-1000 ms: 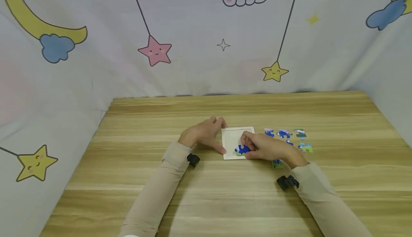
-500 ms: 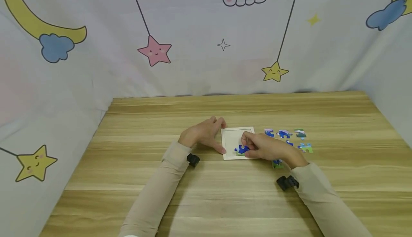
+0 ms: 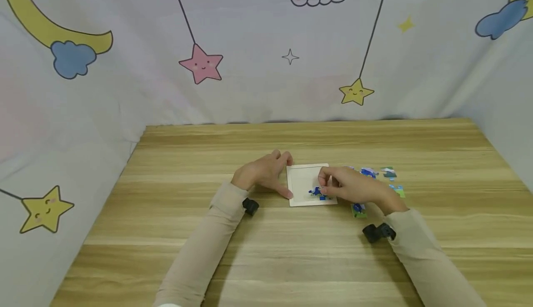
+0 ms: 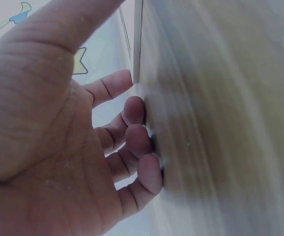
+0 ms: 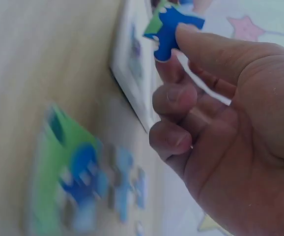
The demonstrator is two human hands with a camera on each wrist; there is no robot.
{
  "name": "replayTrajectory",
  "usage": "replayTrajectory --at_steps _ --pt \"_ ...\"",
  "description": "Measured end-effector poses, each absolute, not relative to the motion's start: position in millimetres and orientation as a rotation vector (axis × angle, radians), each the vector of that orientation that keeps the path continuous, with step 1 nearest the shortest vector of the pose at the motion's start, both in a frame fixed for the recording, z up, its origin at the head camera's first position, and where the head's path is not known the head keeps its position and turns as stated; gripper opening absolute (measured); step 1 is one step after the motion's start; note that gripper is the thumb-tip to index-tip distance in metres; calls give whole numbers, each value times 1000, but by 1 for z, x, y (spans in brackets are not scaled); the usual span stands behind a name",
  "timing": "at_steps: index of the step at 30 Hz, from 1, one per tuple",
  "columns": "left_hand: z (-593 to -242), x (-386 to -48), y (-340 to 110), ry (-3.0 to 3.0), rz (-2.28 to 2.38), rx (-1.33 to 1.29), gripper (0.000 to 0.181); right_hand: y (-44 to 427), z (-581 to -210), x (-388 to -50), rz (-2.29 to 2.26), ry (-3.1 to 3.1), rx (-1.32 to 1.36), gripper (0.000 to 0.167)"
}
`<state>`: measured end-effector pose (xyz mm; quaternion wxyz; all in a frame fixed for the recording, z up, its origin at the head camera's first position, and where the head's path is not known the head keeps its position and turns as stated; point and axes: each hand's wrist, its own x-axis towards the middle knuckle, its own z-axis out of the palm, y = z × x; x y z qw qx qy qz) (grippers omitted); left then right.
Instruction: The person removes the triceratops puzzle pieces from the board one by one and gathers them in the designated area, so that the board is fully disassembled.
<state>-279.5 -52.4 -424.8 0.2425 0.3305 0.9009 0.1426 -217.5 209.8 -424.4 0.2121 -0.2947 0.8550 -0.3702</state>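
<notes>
My left hand (image 3: 264, 172) holds the left side of a square white puzzle tray (image 3: 297, 203), its index finger at the far corner and its thumb on the left edge. In the left wrist view, the other fingers of the left hand (image 4: 68, 132) curl at the tabletop. Between thumb and fingertips, my right hand (image 3: 354, 186) pinches a blue and green jigsaw piece (image 5: 169, 32) over the tray's near right part. Blurred blue colour shows inside the tray in the right wrist view; I cannot tell whether it is another piece.
To the right of the tray lie several loose jigsaw pieces, including a blue one (image 3: 368, 172), a dark green one (image 3: 389, 172) and a green and blue one (image 3: 358, 210). My right hand hides some. Behind the wooden table (image 3: 250, 260) hangs a printed cloth (image 3: 258, 98).
My right hand, still in the last half second's start, has shifted slightly right with the jigsaw piece between its fingers. The left hand and the tray have stayed in place.
</notes>
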Motion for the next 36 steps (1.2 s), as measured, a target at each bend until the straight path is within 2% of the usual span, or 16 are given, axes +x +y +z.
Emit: replayTrajectory --at_steps 13,22,36 --pt "-420 -279 -52 2462 396 927 83 275 -390 -215 -965 2327 -858 9" --pt "-422 -277 -52 2468 377 928 83 298 -396 -204 -929 2306 -856 11" --pt "-425 -278 -52 2473 373 937 82 316 -407 -192 -920 2261 -644 12"
